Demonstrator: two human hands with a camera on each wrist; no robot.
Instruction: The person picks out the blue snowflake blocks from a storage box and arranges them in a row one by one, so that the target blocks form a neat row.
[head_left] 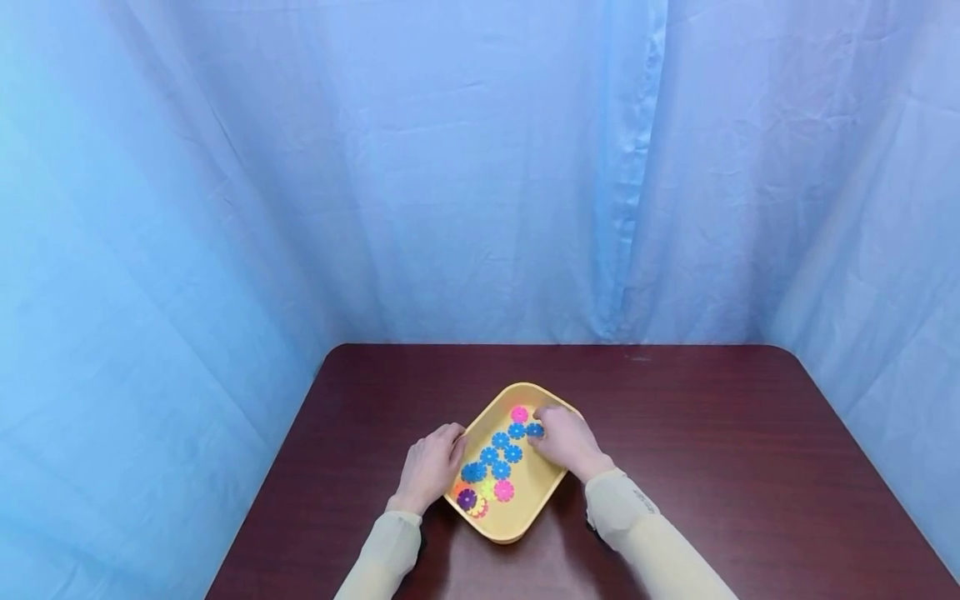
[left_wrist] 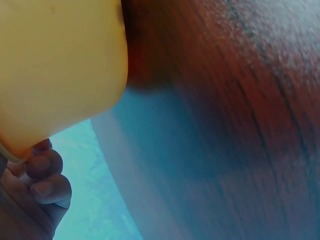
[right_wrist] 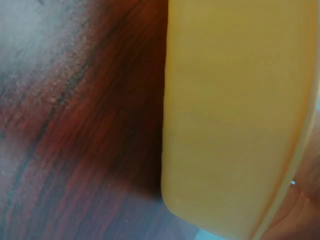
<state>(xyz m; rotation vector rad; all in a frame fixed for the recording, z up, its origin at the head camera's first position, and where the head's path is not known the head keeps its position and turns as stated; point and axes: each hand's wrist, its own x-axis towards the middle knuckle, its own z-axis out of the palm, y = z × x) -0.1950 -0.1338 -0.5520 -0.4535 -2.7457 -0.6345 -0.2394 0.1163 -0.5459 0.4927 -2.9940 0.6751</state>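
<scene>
A yellow plastic tray (head_left: 532, 492) stands slanted on the table, with toy snowflake discs inside. My left hand (head_left: 431, 467) grips its left rim; curled fingers (left_wrist: 47, 190) show under the rim in the left wrist view. My right hand (head_left: 567, 440) reaches over the right rim, thumb and fingertips around a blue snowflake disc (head_left: 535, 430). Whether they pinch it is unclear; the right wrist view mostly shows the tray's outer wall (right_wrist: 235, 110). Several blue discs (head_left: 500, 440) lie in a slanted band. A pink disc (head_left: 519, 413) is at the far end.
At the tray's near left corner are a purple disc (head_left: 467, 499), a pink disc (head_left: 504, 490), and yellow and orange ones partly overlapping. The dark red-brown table (head_left: 712, 467) extends to both sides. Pale blue curtains (head_left: 465, 167) hang behind and beside it.
</scene>
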